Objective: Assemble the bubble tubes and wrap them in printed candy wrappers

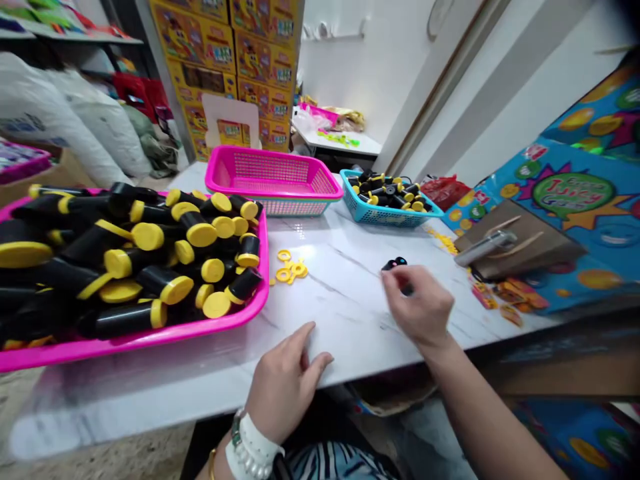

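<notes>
Your right hand (419, 308) reached a small black piece (395, 264) on the white marble table (345, 300).

Your fingers were curled over the piece, which lay just past your fingertips, though you could not tell whether they pinched it. Your left hand (285, 380) rested flat at the table's near edge, fingers loosely together, holding nothing. A pink tray (150, 337) of black-and-yellow tubes (165, 283) sat to your left, with yellow rings (290, 267) just beside it; an empty-looking pink basket (273, 177) and a blue basket (387, 213) stood farther back.
</notes>
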